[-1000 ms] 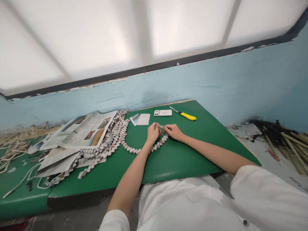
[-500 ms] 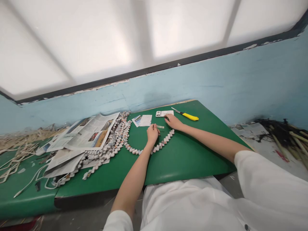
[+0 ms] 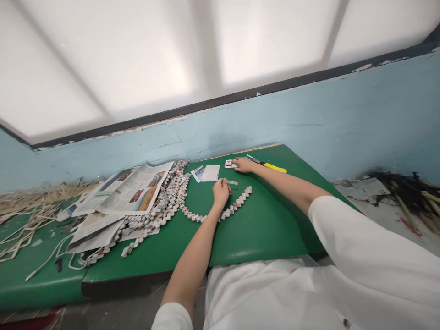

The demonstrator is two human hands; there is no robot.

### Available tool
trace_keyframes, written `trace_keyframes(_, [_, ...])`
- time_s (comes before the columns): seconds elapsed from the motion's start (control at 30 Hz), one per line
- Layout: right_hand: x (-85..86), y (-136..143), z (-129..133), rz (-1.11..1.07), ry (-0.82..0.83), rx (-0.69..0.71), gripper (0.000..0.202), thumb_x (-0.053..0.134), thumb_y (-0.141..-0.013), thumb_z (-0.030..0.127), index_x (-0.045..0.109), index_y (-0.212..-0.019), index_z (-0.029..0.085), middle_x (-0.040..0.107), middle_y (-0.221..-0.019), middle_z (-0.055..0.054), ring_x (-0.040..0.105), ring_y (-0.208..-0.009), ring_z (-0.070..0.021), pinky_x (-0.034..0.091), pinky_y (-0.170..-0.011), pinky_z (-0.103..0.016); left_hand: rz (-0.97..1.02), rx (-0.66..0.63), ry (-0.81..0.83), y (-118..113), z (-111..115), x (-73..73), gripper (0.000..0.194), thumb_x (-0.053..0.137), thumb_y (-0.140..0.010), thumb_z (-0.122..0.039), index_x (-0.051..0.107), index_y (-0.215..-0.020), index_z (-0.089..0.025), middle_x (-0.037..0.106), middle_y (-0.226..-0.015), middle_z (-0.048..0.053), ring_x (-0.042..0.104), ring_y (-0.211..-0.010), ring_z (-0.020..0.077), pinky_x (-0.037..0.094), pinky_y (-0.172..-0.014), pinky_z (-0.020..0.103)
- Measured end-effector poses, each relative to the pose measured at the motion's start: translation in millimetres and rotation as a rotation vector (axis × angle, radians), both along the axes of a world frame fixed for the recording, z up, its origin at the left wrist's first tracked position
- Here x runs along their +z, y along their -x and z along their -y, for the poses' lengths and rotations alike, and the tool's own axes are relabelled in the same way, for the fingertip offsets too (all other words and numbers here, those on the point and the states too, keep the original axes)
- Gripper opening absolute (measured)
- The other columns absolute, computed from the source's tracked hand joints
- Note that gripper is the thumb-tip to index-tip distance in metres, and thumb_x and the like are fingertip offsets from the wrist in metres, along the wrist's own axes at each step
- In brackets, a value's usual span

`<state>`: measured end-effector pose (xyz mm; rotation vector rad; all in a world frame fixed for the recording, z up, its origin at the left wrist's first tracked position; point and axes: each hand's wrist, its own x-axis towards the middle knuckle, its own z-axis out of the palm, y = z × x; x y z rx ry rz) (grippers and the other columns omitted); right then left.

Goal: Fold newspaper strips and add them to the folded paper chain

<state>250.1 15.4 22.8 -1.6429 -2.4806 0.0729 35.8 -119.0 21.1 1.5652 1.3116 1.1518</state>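
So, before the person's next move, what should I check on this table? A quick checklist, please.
1. Left hand has its grip on the folded paper strip: ok, one end sticks out past the fingers.
2. Right hand holds the white phone firmly: cannot tell; it partly covers it.
3. Free end of the folded-paper chain clear of both hands: ok.
4. Left forearm off the chain: cannot tell; it hides part of it.
5. Yellow-handled knife well away from the right hand: not ok, it lies close by.
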Motion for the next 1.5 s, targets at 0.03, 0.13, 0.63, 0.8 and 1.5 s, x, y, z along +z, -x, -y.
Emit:
trace_keyframes(0.03, [-1.1,2,0,-0.008,-0.003,-0.001,0.058,0.055,-0.098,0.041,0.054,-0.152,0.021,0.059,-0.145,-0.02,0.058,-0.128,-0.037,0.041,-0.109,-0.045,0.002,0.0,-0.002,0,1,1.2,0.031,0.045,-0.101,-0.044,0.055,-0.083,-0.021,0.058,-0.052,-0.002,0.055,-0.042,0.0147,0.044,-0.049,0.025])
trace_keyframes(0.13, [-3.2,4,1,-0.034,-0.012,-0.005,0.058,0.058,-0.096,0.042,0.057,-0.149,0.018,0.063,-0.139,-0.019,0.061,-0.123,-0.0346,0.044,-0.106,-0.039,0.0,0.003,-0.003,-1,3,3.8,0.031,0.045,-0.101,-0.044,0.055,-0.082,-0.021,0.058,-0.052,-0.002,0.055,-0.041,0.0148,0.044,-0.049,0.025])
trace_keyframes(0.63, [4.2,9,3,-0.007,-0.014,0.018,0.052,0.066,-0.09,0.039,0.067,-0.135,0.014,0.07,-0.124,-0.019,0.067,-0.109,-0.0324,0.047,-0.095,-0.032,-0.018,0.008,-0.011,-3,4,4.2,0.031,0.046,-0.101,-0.044,0.055,-0.082,-0.021,0.058,-0.05,-0.002,0.054,-0.041,0.0148,0.042,-0.05,0.026])
trace_keyframes(0.8, [4.6,7,4,-0.024,-0.005,0.035,0.053,0.064,-0.091,0.04,0.065,-0.138,0.015,0.068,-0.131,-0.02,0.067,-0.111,-0.0324,0.047,-0.096,-0.032,-0.023,0.002,-0.018,-3,3,1.8,0.031,0.044,-0.101,-0.042,0.055,-0.081,-0.021,0.058,-0.051,-0.002,0.055,-0.041,0.0147,0.042,-0.051,0.026])
trace_keyframes(1.5, [18.7,23,22,-0.143,-0.062,-0.004,0.051,0.055,-0.096,0.031,0.062,-0.145,0.017,0.053,-0.153,-0.018,0.044,-0.144,-0.0357,0.03,-0.118,-0.049,0.0,0.003,0.001,-2,1,-0.8,0.032,0.045,-0.1,-0.045,0.053,-0.08,-0.022,0.057,-0.051,-0.002,0.054,-0.041,0.0149,0.043,-0.049,0.025])
